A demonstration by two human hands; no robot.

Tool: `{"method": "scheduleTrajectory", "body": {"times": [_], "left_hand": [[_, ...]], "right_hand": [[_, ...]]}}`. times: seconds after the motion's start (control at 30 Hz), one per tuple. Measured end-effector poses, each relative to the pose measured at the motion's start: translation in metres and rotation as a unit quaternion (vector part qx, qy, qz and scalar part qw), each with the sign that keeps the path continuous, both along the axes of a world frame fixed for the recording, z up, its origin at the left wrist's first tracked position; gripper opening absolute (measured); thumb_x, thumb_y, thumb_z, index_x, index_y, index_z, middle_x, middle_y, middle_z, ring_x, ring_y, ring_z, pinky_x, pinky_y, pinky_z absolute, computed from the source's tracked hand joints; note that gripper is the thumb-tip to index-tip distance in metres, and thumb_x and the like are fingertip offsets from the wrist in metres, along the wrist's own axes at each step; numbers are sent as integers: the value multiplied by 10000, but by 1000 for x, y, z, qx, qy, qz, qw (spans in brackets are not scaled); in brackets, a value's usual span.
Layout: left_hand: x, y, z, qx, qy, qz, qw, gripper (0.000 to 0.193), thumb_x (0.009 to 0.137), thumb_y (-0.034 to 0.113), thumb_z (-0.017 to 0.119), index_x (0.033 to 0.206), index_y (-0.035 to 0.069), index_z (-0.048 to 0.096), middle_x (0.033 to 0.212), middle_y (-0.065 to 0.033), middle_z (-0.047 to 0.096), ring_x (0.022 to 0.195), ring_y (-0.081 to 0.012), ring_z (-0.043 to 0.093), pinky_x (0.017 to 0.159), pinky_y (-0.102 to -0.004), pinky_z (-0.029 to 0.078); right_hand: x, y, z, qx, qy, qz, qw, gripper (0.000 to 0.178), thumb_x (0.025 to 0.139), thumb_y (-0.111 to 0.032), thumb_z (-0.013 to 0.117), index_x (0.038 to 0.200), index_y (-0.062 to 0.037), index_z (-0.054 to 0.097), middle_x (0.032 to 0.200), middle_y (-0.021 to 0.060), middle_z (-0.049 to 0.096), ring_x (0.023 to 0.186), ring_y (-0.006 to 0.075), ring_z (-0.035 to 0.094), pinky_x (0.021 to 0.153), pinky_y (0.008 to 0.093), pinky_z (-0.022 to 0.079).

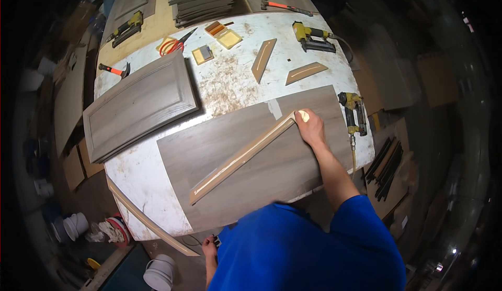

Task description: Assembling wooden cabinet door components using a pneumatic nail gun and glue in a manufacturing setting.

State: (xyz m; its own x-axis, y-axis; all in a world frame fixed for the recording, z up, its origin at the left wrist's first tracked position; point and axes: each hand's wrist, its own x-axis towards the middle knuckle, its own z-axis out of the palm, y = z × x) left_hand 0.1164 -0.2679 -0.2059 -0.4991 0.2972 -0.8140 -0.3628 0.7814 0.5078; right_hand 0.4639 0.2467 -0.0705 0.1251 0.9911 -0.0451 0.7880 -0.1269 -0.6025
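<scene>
My right hand (312, 129) is closed round a small cream-coloured object (305, 115) whose kind I cannot tell. It is at the upper right end of a long wooden strip (240, 158), which has a white bead of glue along it. The strip lies slantwise on a flat grey-brown wood panel (293, 165). Low beside my body, my left hand (209, 247) is closed near a small dark item; what its fingers hold is unclear. Two short wood pieces (264, 60) with white glue lines lie beyond the panel.
A framed cabinet door (141, 102) lies at the left. Nail guns (314, 37), hammers (285, 7), red-handled scissors (172, 45) and stacked panels (204, 3) surround the white worktable (141, 186). A curved strip (146, 220) overhangs the near left edge. White buckets (159, 271) stand below.
</scene>
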Motion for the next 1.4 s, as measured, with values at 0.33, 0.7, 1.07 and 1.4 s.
{"method": "scheduleTrajectory", "body": {"times": [0.33, 0.7, 1.07, 1.4], "left_hand": [[-1, 6, 10, -18, -15, -13, 1000, 252, 1009, 282, 643, 1046, 41, 707, 907, -81, 720, 745, -194, 676, 625, -332, 531], [-3, 88, 138, 12, 50, -203, 978, 290, 1024, 286, 612, 1004, 9, 694, 833, -38, 710, 738, -129, 652, 653, -290, 499], [69, 391, 202, 342, 42, -273, 898, 447, 989, 93, 651, 1397, 29, 481, 1184, -79, 628, 1078, -155, 599, 864, -294, 519], [9, 435, 133, 264, 359, -373, 813, 301, 890, 185, 728, 1155, 55, 666, 1149, -143, 649, 1041, -342, 610, 912, -419, 498]], "right_hand": [[7, 5, 10, -31, -63, -12, 997, 319, 923, -367, 690, 1033, -68, 714, 918, 239, 711, 887, 437, 685, 768, 485, 543], [2, -35, 48, -123, 712, -142, 676, 577, 1068, -488, 271, 1315, -53, 559, 958, 107, 689, 884, 243, 643, 780, 386, 509], [-134, -49, 47, -271, 626, 216, 699, 472, 1060, -287, 462, 1438, -5, 491, 1333, 111, 628, 1222, 198, 578, 1049, 348, 463], [-153, 179, 3, -88, 402, 229, 882, 356, 935, -100, 636, 1285, -35, 641, 1146, 126, 723, 1065, 192, 675, 922, 323, 519]]}}
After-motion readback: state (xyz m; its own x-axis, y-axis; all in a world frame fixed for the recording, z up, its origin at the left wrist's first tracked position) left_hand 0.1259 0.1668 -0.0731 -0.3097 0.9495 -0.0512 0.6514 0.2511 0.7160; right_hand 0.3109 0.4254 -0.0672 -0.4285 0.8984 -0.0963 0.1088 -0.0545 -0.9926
